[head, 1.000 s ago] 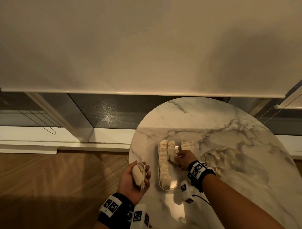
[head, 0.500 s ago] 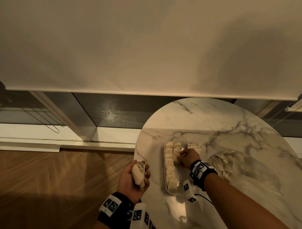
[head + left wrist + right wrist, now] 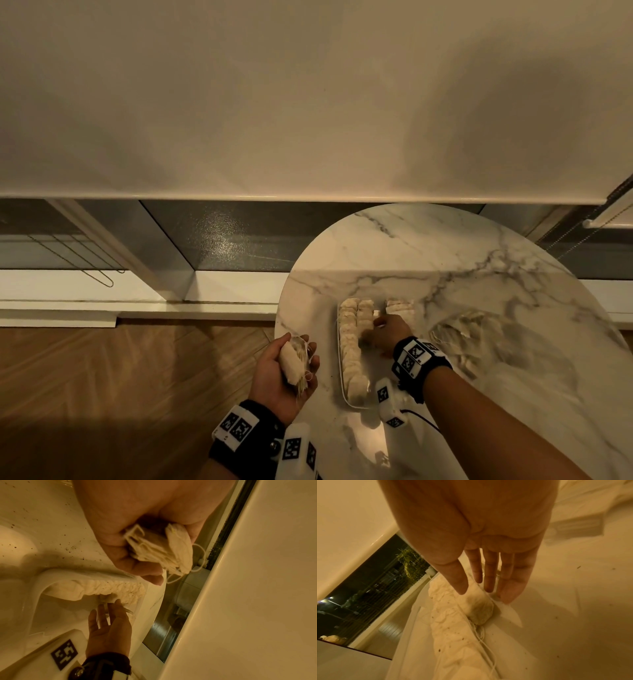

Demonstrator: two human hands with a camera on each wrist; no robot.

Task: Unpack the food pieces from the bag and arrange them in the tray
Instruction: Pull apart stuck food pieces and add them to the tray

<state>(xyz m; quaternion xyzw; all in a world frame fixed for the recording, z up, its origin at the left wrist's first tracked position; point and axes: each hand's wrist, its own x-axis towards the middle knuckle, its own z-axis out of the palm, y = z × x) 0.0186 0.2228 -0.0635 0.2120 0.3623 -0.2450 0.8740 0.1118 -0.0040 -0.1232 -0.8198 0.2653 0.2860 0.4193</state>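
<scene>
Here we are withdrawing our right hand point(image 3: 489, 563), fingers now straight, from a pale sachet just set in the clear plastic tray point(image 3: 342, 394) on the marble table point(image 3: 513, 342); our left hand point(image 3: 281, 373) is gripping a bundle of stringed sachets point(image 3: 164, 549), meaning several are awaiting placement.

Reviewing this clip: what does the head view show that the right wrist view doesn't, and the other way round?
Only the head view shows the left hand gripping a bundle of pieces, the round marble table and the crumpled clear bag on it.

Only the right wrist view shows the right hand is open, with straight fingers over the newest piece, strings trailing from it.

Both show the tray with its long row of pieces along one side.
</scene>
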